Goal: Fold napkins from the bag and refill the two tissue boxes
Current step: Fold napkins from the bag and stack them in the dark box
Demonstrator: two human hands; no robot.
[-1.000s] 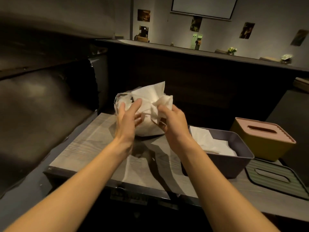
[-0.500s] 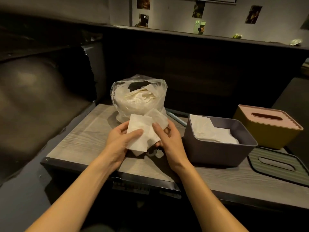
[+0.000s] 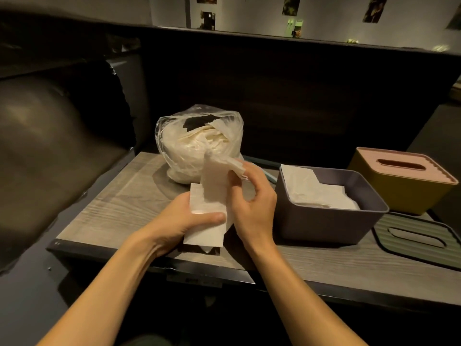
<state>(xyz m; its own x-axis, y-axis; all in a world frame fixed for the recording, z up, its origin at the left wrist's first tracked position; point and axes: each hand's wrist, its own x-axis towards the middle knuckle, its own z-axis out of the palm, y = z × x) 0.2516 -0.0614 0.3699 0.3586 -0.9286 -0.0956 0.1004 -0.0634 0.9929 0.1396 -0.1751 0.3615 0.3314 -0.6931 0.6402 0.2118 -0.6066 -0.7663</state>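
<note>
Where hands [image 3: 207, 208] overlap, napkin [image 3: 214, 181] perhaps doubled.

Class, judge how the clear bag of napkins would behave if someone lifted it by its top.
The plastic bag would probably sag and change shape, since its thin film already crumples. It is likely light for its bulk, being stuffed only with loose paper napkins. Some may spill through its open top.

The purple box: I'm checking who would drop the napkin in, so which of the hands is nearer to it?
Right. The right hand pinches the napkin just left of the purple box. The left hand holds the napkin's lower part, farther left.
</note>
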